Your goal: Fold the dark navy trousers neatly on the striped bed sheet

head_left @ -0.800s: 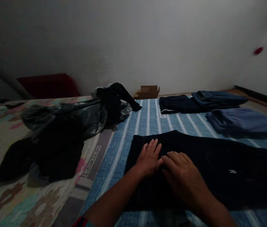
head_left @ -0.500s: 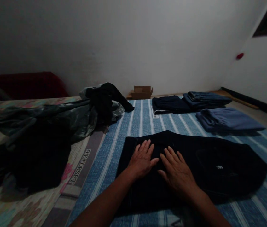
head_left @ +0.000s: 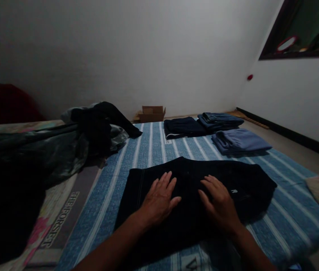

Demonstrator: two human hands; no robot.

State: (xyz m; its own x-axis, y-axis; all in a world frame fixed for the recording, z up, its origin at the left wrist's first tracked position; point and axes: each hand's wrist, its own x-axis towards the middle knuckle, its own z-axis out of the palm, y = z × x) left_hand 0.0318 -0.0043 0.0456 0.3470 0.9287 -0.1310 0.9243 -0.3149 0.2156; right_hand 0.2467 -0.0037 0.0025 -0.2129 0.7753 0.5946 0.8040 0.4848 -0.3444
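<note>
A pair of dark trousers (head_left: pixel 159 233), folded lengthwise with a small white logo toward the right end, lies across the striped bedspread in front of me. My left hand (head_left: pixel 161 197) rests palm down on the left half of the trousers, fingers stretched out, thumb apart. On the middle of the cloth, near the logo, is my right hand (head_left: pixel 218 203), its fingers extended and slightly bent. Neither hand grips anything. The cloth is so dark that its folds are hard to make out.
Folded blue-grey trousers (head_left: pixel 241 141), folded jeans (head_left: pixel 221 120) and a folded navy garment (head_left: pixel 184 127) lie at the far right of the blue bedspread (head_left: pixel 111 195). A heap of dark clothes (head_left: pixel 94 131) covers the left side. Beyond the bed stands a cardboard box (head_left: pixel 151 114).
The view has turned to the right, showing more of the wall opening. My right hand has slid rightward along the trousers, closer to the logo, and the gap between my hands has widened.
</note>
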